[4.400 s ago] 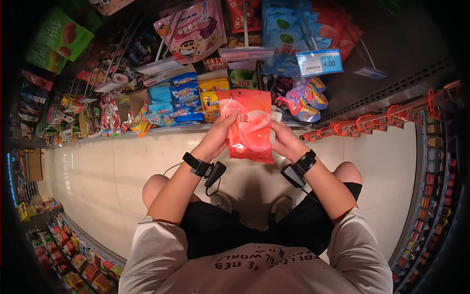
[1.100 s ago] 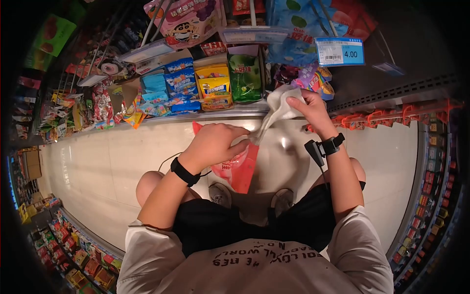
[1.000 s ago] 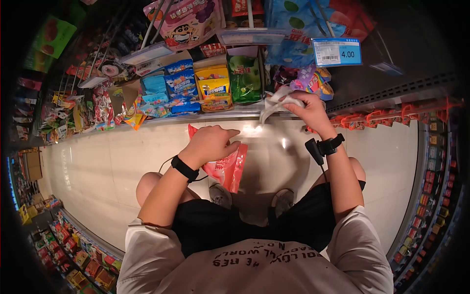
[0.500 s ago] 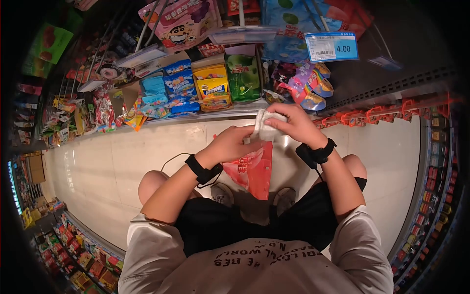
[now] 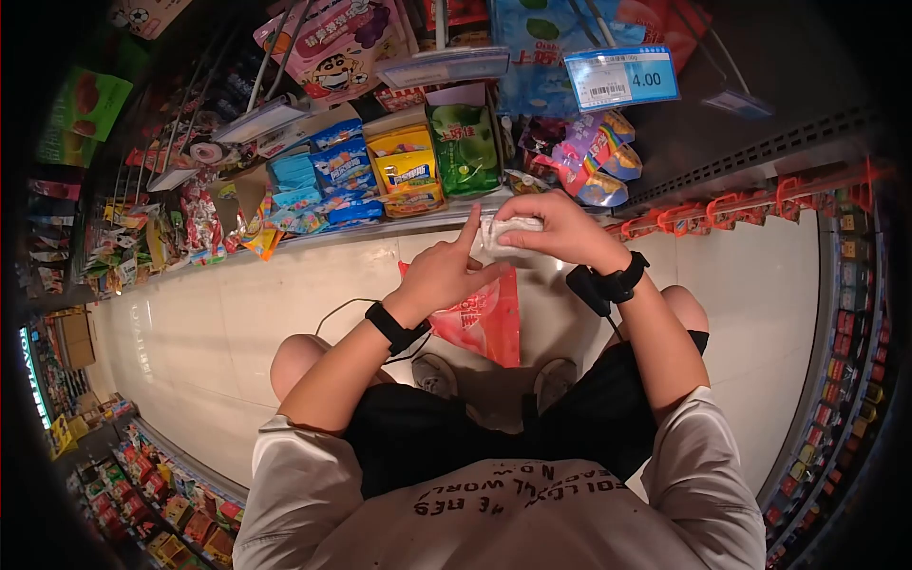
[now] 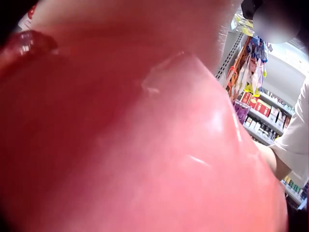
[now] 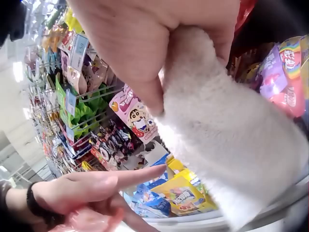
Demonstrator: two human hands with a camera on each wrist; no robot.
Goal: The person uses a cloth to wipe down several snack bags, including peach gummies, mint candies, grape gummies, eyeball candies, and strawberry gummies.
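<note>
Gripping a folded white cloth [image 5: 508, 233] above the shelf edge, the right hand [image 5: 556, 231] sits just right of the left hand [image 5: 446, 275], which apparently pinches the red packet [image 5: 480, 323] hanging below, forefinger pointing at the cloth.

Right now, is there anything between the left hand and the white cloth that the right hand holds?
Nothing visible stands between them. The right hand grips the folded white cloth, and the left hand, which holds the red packet under it, points its index finger up right beside the cloth; whether the finger touches it I cannot tell.
</note>
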